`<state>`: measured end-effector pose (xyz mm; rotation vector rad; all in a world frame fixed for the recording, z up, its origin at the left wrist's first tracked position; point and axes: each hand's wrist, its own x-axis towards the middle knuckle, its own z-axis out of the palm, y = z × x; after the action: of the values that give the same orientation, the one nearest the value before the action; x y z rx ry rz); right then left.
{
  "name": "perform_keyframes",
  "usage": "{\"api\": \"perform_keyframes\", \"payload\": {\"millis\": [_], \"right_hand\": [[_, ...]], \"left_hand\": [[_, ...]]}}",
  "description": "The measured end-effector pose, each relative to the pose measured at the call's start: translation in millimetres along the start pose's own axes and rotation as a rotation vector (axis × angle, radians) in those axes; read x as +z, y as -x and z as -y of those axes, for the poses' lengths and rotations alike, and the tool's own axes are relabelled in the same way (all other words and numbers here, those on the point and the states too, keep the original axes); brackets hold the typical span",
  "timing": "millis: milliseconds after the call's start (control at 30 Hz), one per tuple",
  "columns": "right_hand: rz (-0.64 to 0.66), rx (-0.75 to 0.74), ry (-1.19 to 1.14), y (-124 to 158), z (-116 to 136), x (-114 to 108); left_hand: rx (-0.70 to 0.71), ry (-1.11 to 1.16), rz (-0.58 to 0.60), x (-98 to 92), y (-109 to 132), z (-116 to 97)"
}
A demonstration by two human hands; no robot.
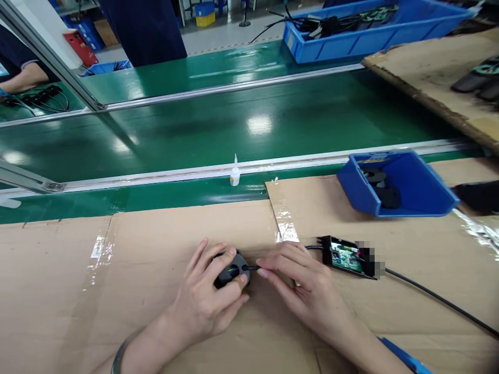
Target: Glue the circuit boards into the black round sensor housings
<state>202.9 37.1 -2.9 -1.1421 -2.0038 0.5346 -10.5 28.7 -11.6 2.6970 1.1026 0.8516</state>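
Observation:
My left hand [205, 301] is wrapped round a small dark grey ring-shaped part [231, 268] with coloured wires showing in its middle, held down on the cardboard sheet [156, 249]. My right hand [304, 288] pinches a thin black wire [252, 268] right at the part's edge. Just right of that hand lies an open black housing with a green circuit board [345, 257]; a black cable [440, 298] runs from it toward the lower right.
A small white glue bottle [234, 174] stands by the conveyor rail. A blue bin [397, 184] with black ring parts sits at the right. The green conveyor belt [234, 130] runs across. A blue tray [374, 28] of cables lies far right. Another person's arm [23, 78] is far left.

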Motion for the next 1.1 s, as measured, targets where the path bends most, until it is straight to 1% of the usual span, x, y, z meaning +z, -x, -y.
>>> {"api": "perform_keyframes", "payload": {"millis": [67, 100, 133, 200, 267, 300, 400, 467, 533, 567, 600, 667, 733, 767, 833, 867, 967, 1033, 1100], "right_hand": [[-0.082, -0.011, 0.089, 3.4, 4.8, -4.9], [-0.089, 0.013, 0.103, 6.5, 8.2, -6.9], [-0.053, 0.057, 0.086, 10.3, 12.0, -7.9], [0.126, 0.183, -0.021, 18.4, 19.5, -5.9], [0.292, 0.311, -0.155, 24.6, 25.3, 2.2], [0.326, 0.37, -0.226, 26.4, 27.3, 7.7], [0.34, 0.529, -0.509, 27.0, 31.0, 23.6], [0.346, 0.597, -0.701, 25.9, 32.5, 30.1], [0.345, 0.627, -0.82, 25.9, 33.5, 32.6], [0.344, 0.636, -0.843, 26.5, 33.9, 32.7], [0.343, 0.64, -0.839, 27.4, 34.4, 32.3], [0.346, 0.622, -0.778, 28.9, 35.5, 30.6], [0.348, 0.574, -0.713, 29.3, 37.2, 28.5], [0.351, 0.542, -0.688, 29.1, 38.3, 27.6], [0.357, 0.482, -0.655, 28.8, 40.1, 26.9], [0.362, 0.461, -0.638, 29.0, 40.6, 27.3], [0.387, 0.442, -0.59, 32.2, 39.1, 32.9], [0.39, 0.447, -0.564, 35.8, 36.0, 39.9], [0.363, 0.445, -0.541, 39.1, 32.7, 47.0]], "left_hand": [[-0.02, 0.034, -0.001, 4.4, 2.6, 2.2], [-0.033, 0.065, -0.004, 6.4, 4.6, 3.5], [-0.043, 0.096, -0.016, 8.4, 7.1, 4.9], [-0.04, 0.144, -0.072, 12.6, 12.8, 6.7], [0.002, 0.145, -0.161, 16.2, 17.3, 6.1], [0.023, 0.134, -0.212, 17.2, 18.6, 4.4], [0.042, 0.132, -0.349, 14.7, 19.4, -4.3], [0.042, 0.114, -0.383, 8.3, 19.3, -10.2], [0.046, 0.126, -0.353, -1.0, 20.5, -14.0], [0.025, 0.175, -0.316, -6.2, 21.4, -15.1], [-0.035, 0.255, -0.261, -11.4, 22.3, -15.8], [-0.257, 0.456, -0.107, -21.3, 22.7, -16.4], [-0.51, 0.638, 0.094, -29.1, 20.5, -16.4], [-0.607, 0.716, 0.181, -31.9, 18.5, -16.2], [-0.705, 0.864, 0.3, -35.0, 14.0, -15.6], [-0.727, 0.92, 0.328, -35.3, 12.0, -15.3], [-0.756, 0.992, 0.337, -31.7, 9.8, -16.2], [-0.776, 0.982, 0.318, -26.6, 11.4, -18.4], [-0.806, 0.954, 0.299, -20.8, 14.2, -20.8]]}}
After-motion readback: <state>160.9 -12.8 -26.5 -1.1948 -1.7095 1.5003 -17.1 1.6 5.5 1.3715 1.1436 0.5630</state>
